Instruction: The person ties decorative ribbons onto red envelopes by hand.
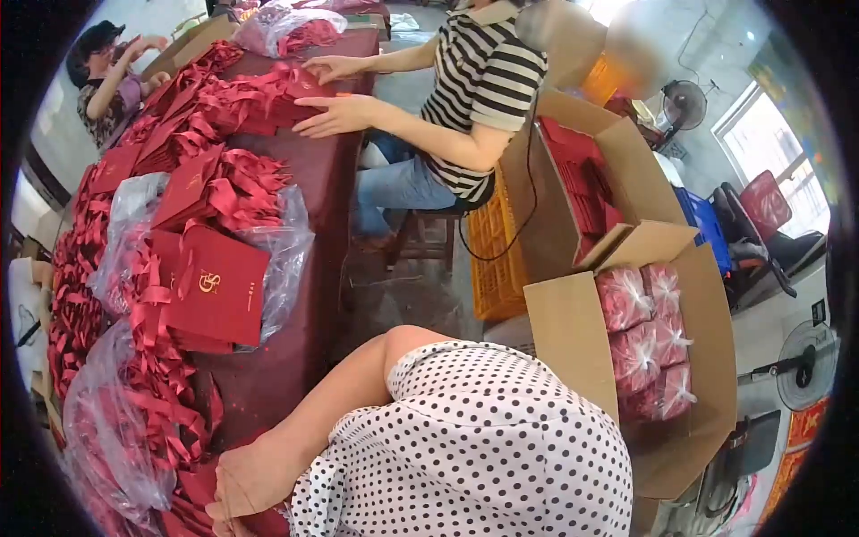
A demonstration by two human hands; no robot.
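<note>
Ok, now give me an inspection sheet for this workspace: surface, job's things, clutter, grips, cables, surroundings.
surface: long table with a dark red cover, mostly covered.
job's things: red gift bags with a gold logo, lying flat in piles; loose red ribbons along the left side.
clutter: clear plastic bags under and around the piles.
grips: left hand rests on red pieces at the near table edge, grip unclear; right hand not in view.
cables: black cable hangs beside the striped-shirt person.
surroundings: open cardboard boxes with wrapped red bundles, orange crate, second seated person at the far end, fan.
</note>
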